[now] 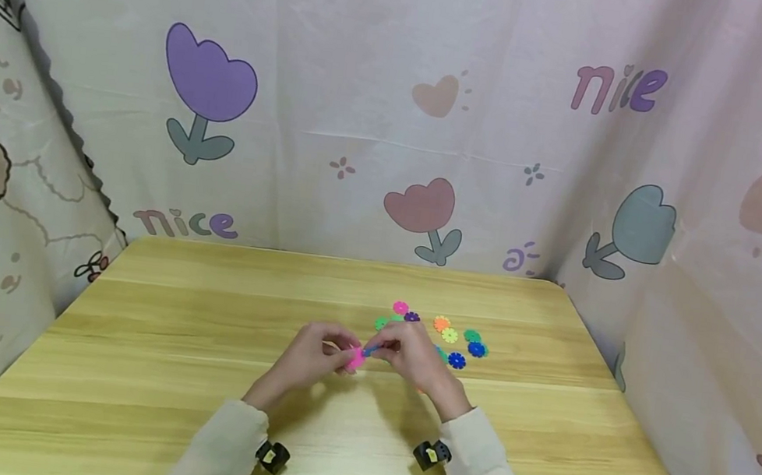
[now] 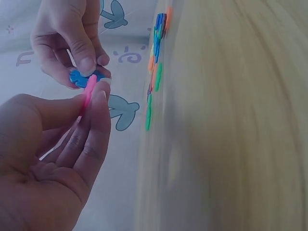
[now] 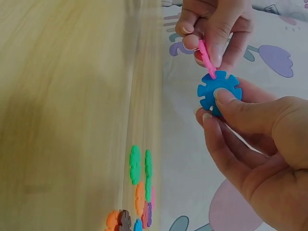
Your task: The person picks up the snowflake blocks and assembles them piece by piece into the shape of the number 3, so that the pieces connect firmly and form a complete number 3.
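Note:
My left hand (image 1: 321, 352) pinches a pink snowflake disc (image 1: 356, 358) just above the wooden table (image 1: 192, 404). My right hand (image 1: 410, 353) pinches a blue snowflake disc (image 3: 219, 91) between thumb and fingers. The pink disc (image 3: 207, 60) meets the blue one edge to edge at a notch. In the left wrist view the pink disc (image 2: 89, 91) stands edge-on between my fingertips, with the blue disc (image 2: 81, 78) right behind it. Both hands hover at the table's middle.
Several loose discs lie on the table beyond my right hand: pink (image 1: 400, 308), orange (image 1: 441, 323), yellow-green (image 1: 450, 335), blue (image 1: 456, 360), green (image 1: 381, 322). Patterned cloth walls (image 1: 395, 114) close in the table at the back and both sides.

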A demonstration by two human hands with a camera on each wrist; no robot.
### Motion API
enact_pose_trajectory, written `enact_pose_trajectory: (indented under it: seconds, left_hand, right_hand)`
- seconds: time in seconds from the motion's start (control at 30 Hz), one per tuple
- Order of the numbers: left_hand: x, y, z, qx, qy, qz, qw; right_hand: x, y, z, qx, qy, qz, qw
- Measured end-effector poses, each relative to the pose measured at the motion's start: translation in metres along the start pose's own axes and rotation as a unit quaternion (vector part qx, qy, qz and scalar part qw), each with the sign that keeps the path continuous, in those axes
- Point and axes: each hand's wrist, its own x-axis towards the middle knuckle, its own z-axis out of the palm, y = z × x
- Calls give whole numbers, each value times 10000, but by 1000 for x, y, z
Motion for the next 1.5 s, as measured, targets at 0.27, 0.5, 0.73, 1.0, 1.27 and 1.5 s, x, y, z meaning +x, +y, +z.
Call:
enact_pose_trajectory:
  seconds: [0.27,0.5,0.73,1.0,1.27,1.5]
  left_hand:
    - [-2,1,4,-382,192,-311,9986]
    - [-4,4,6,-678,498,-663,9943]
    - [-2,7,2,-681,585,-822,9926]
    - [-1,11,-4,-904,298,-1039,9900]
    - [0,5,-6,-693,-359,-775,9939]
    - [-1,2,-9,-577,-583,-646,9945]
  right_hand:
    - [-2,2,6,-161,218,-446,9986]
    - [-1,4,16,-464,559,-989,9924]
    - [1,5,19,-324,710,-1095,9909]
    - [1,8,13,37,699,-454,9965]
    - [1,11,9,130,242,-400,9988]
    - [0,13,4,180,47,-100,9998]
